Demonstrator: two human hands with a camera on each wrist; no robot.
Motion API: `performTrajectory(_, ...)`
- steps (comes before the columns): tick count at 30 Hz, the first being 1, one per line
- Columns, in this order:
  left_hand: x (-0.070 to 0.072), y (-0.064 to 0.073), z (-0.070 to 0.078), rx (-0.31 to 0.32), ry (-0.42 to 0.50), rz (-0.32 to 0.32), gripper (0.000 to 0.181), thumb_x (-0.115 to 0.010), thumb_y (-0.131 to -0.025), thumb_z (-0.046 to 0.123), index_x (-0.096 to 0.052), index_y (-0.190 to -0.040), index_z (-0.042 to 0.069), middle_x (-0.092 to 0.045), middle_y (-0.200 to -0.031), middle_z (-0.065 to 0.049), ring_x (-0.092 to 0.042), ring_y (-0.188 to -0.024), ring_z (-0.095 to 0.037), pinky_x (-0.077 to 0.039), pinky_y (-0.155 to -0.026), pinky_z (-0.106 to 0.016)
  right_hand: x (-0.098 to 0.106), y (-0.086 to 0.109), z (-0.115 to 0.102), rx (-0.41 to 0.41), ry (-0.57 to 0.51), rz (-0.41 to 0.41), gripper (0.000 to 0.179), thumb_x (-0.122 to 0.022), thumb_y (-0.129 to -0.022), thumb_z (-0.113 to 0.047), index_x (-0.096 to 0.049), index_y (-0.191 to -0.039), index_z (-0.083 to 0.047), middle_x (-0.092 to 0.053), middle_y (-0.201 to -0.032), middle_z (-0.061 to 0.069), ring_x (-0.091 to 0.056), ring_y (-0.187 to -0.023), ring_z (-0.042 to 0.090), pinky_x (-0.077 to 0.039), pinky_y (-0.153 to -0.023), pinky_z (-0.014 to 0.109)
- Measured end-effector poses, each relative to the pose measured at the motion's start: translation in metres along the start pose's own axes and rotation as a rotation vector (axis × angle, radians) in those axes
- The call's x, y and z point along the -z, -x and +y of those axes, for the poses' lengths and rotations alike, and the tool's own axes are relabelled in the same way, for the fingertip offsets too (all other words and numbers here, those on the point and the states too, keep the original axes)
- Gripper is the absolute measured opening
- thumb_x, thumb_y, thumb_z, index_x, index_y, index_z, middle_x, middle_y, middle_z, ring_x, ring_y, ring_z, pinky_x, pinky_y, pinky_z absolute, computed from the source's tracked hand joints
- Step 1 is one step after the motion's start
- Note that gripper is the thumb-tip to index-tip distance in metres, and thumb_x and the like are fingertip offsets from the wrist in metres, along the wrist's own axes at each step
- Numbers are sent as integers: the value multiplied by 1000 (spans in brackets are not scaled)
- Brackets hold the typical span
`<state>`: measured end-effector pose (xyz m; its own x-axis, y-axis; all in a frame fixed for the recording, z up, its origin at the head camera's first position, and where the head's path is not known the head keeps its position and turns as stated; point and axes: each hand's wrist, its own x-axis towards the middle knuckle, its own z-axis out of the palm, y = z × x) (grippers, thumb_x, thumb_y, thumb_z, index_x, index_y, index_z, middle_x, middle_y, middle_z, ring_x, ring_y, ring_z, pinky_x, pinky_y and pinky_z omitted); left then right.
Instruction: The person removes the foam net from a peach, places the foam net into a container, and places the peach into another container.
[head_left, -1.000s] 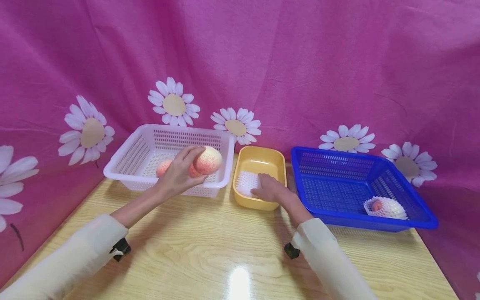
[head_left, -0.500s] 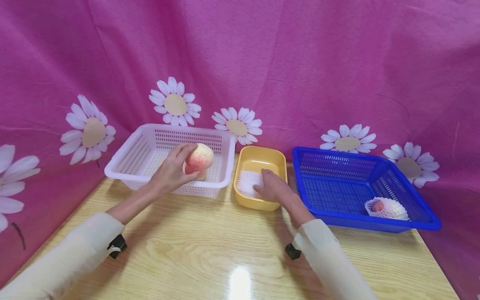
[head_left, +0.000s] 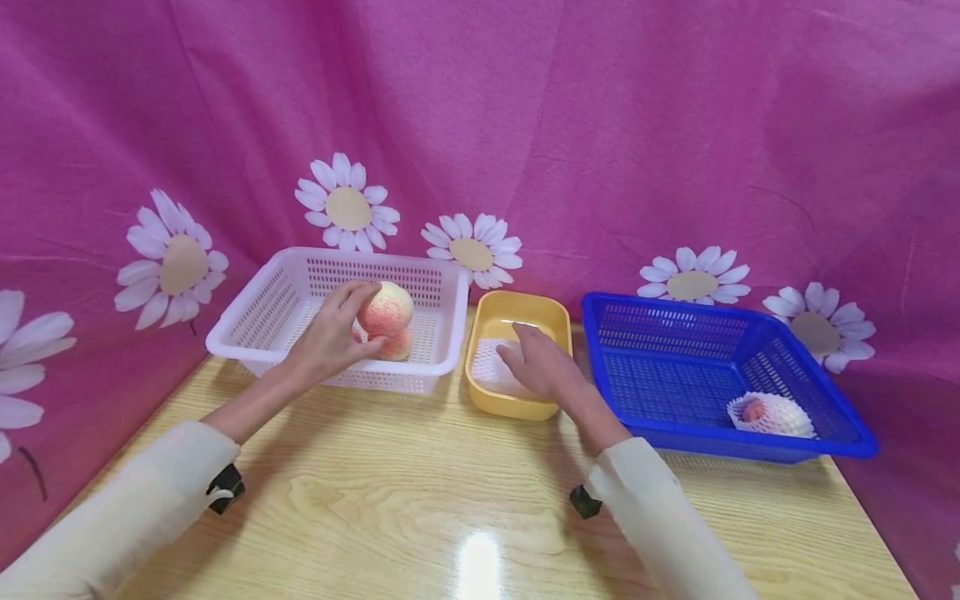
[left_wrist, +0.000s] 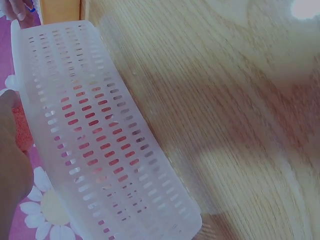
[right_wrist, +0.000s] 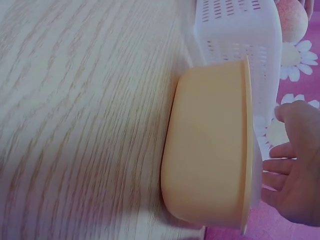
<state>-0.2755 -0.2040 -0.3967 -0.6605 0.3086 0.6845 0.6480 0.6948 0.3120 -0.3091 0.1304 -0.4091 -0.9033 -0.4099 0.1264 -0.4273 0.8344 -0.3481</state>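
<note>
In the head view my left hand (head_left: 327, 333) grips a pink and cream peach (head_left: 387, 309) above the white basket (head_left: 258, 357), thumb on its near side and fingers over its far side. Just below it another peach (head_left: 396, 345) lies in the basket. My right hand (head_left: 549, 364) hovers over the yellow tub (head_left: 517, 407), fingers loosely extended and holding nothing. White foam netting (head_left: 492, 367) lies inside the tub, beneath the right fingertips. The right wrist view shows the right hand (right_wrist: 297, 165) beside the tub's rim, fingers apart.
A blue basket (head_left: 667, 367) stands at the right with one peach in a white foam net (head_left: 772, 415) inside. A purple curtain (head_left: 570, 150) with daisies hangs behind. All three containers stand along the back of the wooden table (head_left: 390, 492).
My left hand has drawn left with the peach, which has turned in its grip. The peach beneath now shows more. My right hand has lifted slightly and its fingers have spread.
</note>
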Motion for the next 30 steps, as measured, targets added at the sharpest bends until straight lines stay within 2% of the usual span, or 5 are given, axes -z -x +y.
performTrajectory(9,3,3,-5,43,5,-27,72,-85,-71,2,-52,-135,-6,-50,-130,-25,-51,-113,-36,-59,-73,-42,-1,1,-12,205,-31,111,45,-54,-103,-27,-55,-140,0,-57,-140,16,-48,-133,31,-34,-114,40)
performTrajectory(14,4,2,-7,52,-6,-38,72,-85,-72,3,-51,-136,-5,-50,-131,-24,-52,-112,-36,-58,-80,-44,-2,2,-22,337,-22,167,42,-56,-102,-25,-59,-137,-1,-59,-137,16,-48,-132,36,-35,-113,45)
performTrajectory(18,4,1,-8,46,-10,-35,72,-85,-71,2,-51,-135,-6,-50,-131,-25,-51,-114,-37,-56,-84,-46,-5,2,-32,419,-33,170,40,-57,-102,-25,-61,-135,-2,-60,-136,17,-45,-134,38,-33,-114,48)
performTrajectory(24,6,4,-10,57,-5,-24,71,-85,-71,1,-52,-134,-6,-50,-130,-24,-58,-99,-34,-58,-79,-44,-10,0,-47,431,-46,101,40,-54,-104,-28,-61,-138,-8,-56,-141,13,-40,-139,36,-28,-116,46)
performTrajectory(30,6,5,-12,64,-17,-13,72,-86,-69,1,-53,-133,-5,-50,-129,-24,-50,-115,-40,-53,-89,-52,-15,2,-57,447,-31,49,40,-51,-105,-30,-61,-138,-9,-54,-144,12,-37,-141,36,-28,-117,47)
